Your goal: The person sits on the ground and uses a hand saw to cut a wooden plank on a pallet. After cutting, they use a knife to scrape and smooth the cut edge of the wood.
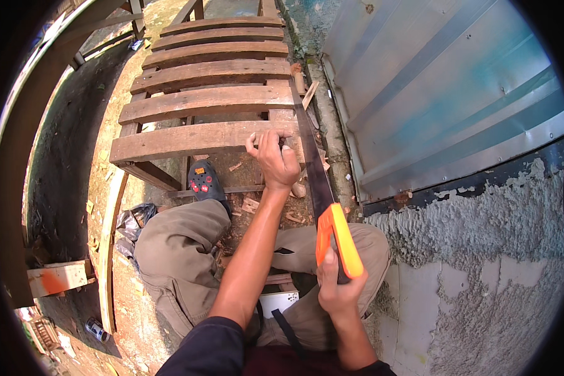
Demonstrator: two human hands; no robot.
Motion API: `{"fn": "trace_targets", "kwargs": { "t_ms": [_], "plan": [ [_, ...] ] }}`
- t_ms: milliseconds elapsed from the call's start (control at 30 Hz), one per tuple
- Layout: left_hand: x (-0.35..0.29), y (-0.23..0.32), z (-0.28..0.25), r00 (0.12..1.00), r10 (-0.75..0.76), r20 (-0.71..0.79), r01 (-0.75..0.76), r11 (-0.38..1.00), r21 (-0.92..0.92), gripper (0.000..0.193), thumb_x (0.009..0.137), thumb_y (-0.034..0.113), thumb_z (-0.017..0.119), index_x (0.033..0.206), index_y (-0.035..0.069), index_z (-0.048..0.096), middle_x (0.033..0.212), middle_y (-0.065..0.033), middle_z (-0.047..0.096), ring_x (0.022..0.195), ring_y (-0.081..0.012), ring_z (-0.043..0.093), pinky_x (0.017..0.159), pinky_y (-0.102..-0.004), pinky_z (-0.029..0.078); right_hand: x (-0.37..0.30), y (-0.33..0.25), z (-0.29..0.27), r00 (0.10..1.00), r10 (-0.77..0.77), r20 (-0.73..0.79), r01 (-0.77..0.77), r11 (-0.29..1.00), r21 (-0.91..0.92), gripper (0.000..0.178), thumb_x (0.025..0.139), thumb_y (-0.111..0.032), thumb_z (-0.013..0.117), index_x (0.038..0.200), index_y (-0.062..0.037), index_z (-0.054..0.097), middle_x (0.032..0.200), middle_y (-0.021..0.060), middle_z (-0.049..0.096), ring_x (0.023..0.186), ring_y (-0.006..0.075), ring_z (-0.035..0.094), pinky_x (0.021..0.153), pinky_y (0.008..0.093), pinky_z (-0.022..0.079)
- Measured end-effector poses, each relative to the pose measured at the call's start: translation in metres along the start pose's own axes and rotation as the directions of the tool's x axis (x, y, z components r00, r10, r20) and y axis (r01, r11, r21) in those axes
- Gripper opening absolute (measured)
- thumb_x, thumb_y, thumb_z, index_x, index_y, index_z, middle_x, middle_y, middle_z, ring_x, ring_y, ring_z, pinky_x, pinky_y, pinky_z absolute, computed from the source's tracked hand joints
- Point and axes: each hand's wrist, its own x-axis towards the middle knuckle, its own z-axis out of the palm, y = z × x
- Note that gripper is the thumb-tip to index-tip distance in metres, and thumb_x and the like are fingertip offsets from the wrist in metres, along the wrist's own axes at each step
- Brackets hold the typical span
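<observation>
Our right hand was closed around the orange handle of a saw, so that grip was holding the tool, its dark blade pointing up and away from us. The saw lay over the right side of a slatted wooden frame, its blade slanting across the right ends of the nearer slats; we could not tell whether its teeth touched the wood. Our left hand rested at the front edge of the nearest slat, near its right end, with the fingers bent onto the wood; we could not tell whether that grip was clasping the slat or only pressing on it. The frame stood in front of us, its slats running crosswise with gaps between them. Below it we saw a grey shoe with red and orange ornaments, and wood scraps on the ground. Brown trousers covered our bent legs. On our left, a long wooden strip lay beside a crumpled plastic bag, with a can near its lower end. On our right was a metal sheet above a rough grey wall.
</observation>
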Motion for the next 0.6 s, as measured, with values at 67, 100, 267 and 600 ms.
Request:
{"fn": "trace_targets", "kwargs": {
  "t_ms": [67,100,267,600],
  "plan": [
    [-0.001,-0.001,-0.003,0.999,-0.032,0.004,0.032,0.999,0.009,0.031,0.080,0.022,0.043,0.095,0.001,0.060,0.092,-0.0146,0.062,0.094,-0.0321,0.058,0.113,-0.0502,0.021,-0.058,-0.009,-0.032,0.999,0.028,0.016,-0.027,0.998,-0.060,0.023,0.098,-0.010,0.061,0.109,0.0097,0.066,0.070,0.0051,0.061,0.063,0.0127,0.061,0.059,0.0290,0.049],
    [-0.001,0.002,-0.001,0.999,-0.034,0.003,0.034,0.999,0.004,0.031,0.080,0.022,0.043,0.095,0.001,0.060,0.092,-0.0147,0.062,0.094,-0.0321,0.058,0.113,-0.0503,0.021,-0.061,-0.018,-0.035,0.999,0.044,0.008,-0.044,0.999,-0.024,0.026,0.098,-0.011,0.061,0.112,0.0106,0.065,0.068,0.0041,0.061,0.061,0.0116,0.060,0.057,0.0284,0.048],
    [-0.002,0.003,0.005,1.000,-0.007,-0.005,0.006,1.000,-0.021,0.029,0.079,0.021,0.044,0.094,0.001,0.060,0.090,-0.0149,0.061,0.092,-0.0326,0.057,0.113,-0.0510,0.021,0.019,-0.007,0.013,1.000,0.014,-0.007,-0.013,0.991,0.136,0.018,0.106,-0.015,0.054,0.112,0.0020,0.059,0.057,-0.0038,0.045,0.044,0.0037,0.038,0.041,0.0233,0.031],
    [0.000,-0.002,0.001,1.000,0.003,0.001,-0.003,0.999,0.043,0.030,0.079,0.019,0.043,0.095,0.001,0.060,0.091,-0.0156,0.063,0.094,-0.0323,0.059,0.112,-0.0497,0.022,-0.024,-0.034,-0.025,0.987,0.156,-0.033,-0.143,0.960,0.242,0.017,0.104,-0.010,0.055,0.107,0.0062,0.061,0.062,-0.0033,0.051,0.048,0.0035,0.045,0.043,0.0224,0.032]
  ]
}}
